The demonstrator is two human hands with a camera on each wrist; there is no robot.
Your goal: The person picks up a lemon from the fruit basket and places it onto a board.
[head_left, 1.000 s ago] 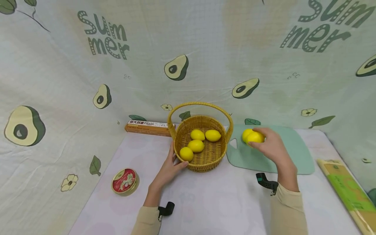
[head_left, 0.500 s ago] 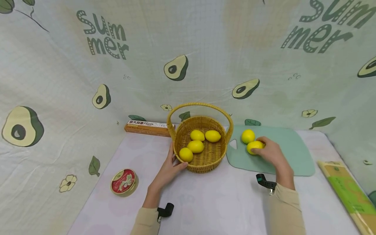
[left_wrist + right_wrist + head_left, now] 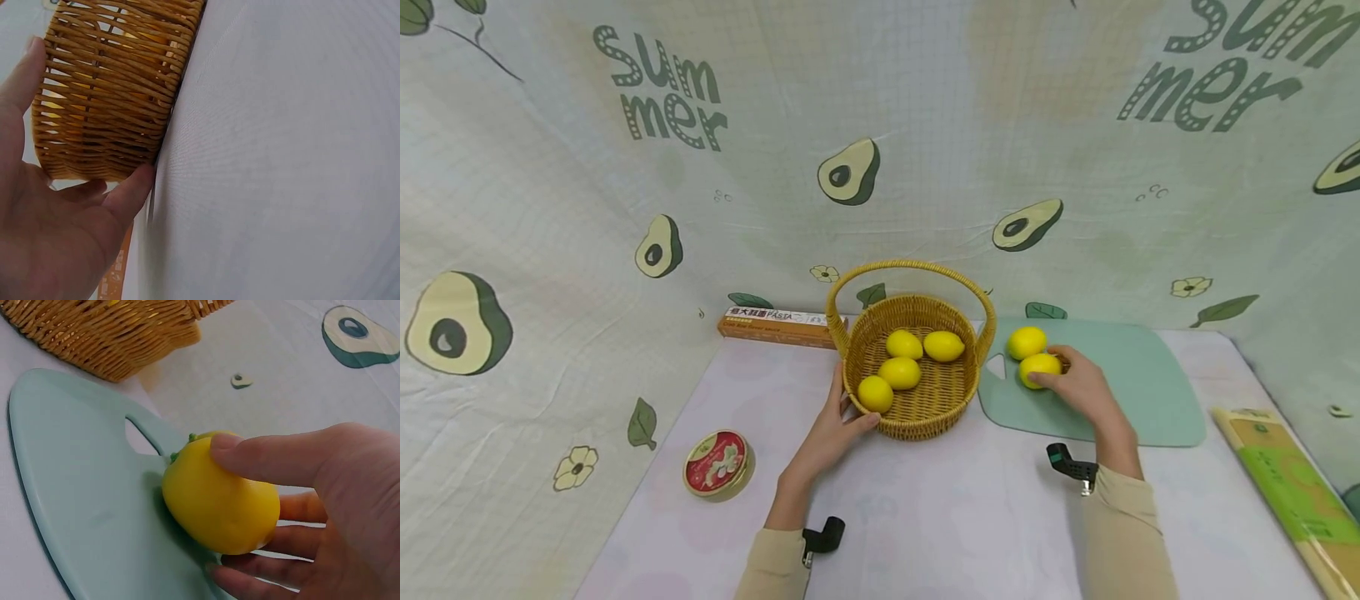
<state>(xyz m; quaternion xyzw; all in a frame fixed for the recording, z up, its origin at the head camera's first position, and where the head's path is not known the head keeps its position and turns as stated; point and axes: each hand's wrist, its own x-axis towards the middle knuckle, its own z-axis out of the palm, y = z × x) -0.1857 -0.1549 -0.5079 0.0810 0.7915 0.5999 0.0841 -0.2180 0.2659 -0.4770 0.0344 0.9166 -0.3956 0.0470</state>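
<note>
Desk point(image 3: 955, 517) work looks partway: mid-frame, your left hand point(image 3: 827, 437) grips the basket point(image 3: 943, 392), four lemons point(image 3: 900, 373) inside; centre-right, your right hand point(image 3: 1078, 383) pinches a lemon point(image 3: 1037, 364), one of two at the cutting board point(image 3: 1142, 392).

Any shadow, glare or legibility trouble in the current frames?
Head view: soft, even light, but the small print on the red-lidded tin is too small to read; right wrist view: the lemon casts a soft shadow on the green board, no harsh glare; left wrist view: the basket's weave reads clearly.
</note>
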